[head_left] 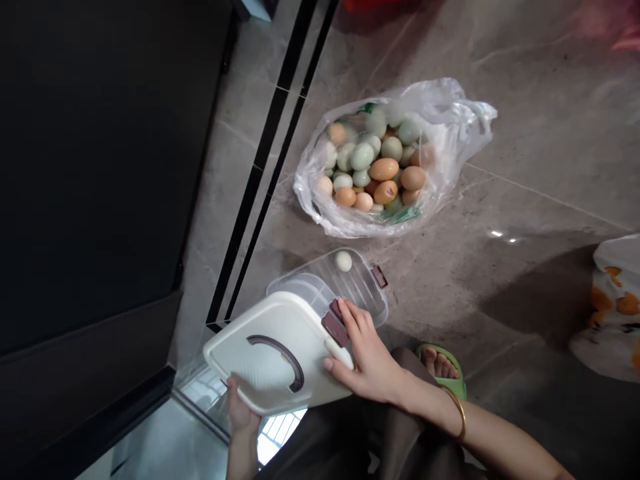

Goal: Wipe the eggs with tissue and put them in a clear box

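A white lid [270, 320] with a curved dark brown handle [285, 357] covers a clear plastic container [310, 283], which shows only along its far edge. My left hand [241, 407] grips the lid's near-left edge; most of its fingers are hidden beneath. My right hand [367, 353] clasps the opposite side, thumb on the lid and fingertips at the brown latches [336, 322]. Partly behind this lies a clear plastic box [360, 283] with a brown clip on its rim. One pale egg [343, 261] rests in that box.
Farther ahead, an open translucent plastic bag [440, 127] holds several brown and pale green eggs [384, 169] on the grey tiled floor [530, 153]. A green slipper [453, 380] with a foot in it is near my right forearm. A white bag with orange prints [613, 303] stands at right.
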`<state>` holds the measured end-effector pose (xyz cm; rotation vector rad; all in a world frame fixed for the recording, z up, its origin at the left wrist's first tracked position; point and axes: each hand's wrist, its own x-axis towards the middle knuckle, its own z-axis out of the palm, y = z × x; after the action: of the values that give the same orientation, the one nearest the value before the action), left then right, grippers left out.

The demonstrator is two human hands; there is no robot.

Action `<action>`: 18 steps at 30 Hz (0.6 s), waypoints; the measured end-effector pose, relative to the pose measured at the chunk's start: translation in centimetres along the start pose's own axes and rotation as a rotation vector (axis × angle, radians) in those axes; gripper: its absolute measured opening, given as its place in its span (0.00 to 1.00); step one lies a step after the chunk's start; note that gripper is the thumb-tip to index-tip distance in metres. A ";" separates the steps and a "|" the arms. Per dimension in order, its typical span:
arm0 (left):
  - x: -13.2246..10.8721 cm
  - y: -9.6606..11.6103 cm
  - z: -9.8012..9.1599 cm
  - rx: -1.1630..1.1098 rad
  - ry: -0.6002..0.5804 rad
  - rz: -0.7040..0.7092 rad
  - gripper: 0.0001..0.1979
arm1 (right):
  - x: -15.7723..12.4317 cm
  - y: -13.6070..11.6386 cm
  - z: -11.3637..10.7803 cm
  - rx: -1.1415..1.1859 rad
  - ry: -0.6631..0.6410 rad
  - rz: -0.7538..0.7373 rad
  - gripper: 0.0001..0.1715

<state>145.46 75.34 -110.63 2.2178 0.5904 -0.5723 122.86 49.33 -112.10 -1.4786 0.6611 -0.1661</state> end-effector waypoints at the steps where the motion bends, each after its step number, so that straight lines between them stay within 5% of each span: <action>1: 0.1 -0.6 -0.4 -0.078 0.038 -0.002 0.29 | -0.1 -0.1 0.2 -0.002 -0.018 -0.006 0.54; 8: -0.4 -4.4 -3.3 -0.234 0.003 -0.099 0.25 | 0.3 -1.1 1.5 -0.038 -0.136 -0.070 0.52; 13: -0.8 -6.0 -3.5 -0.321 -0.065 -0.095 0.32 | 1.7 -1.8 3.2 -0.063 -0.161 -0.106 0.49; 18: 0.1 -6.6 -3.8 -0.358 0.015 -0.120 0.26 | 1.7 -2.1 4.0 -0.064 -0.139 -0.083 0.47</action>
<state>142.55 82.23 -112.02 1.8603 0.7731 -0.4693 126.88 51.68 -110.85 -1.5651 0.4970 -0.1063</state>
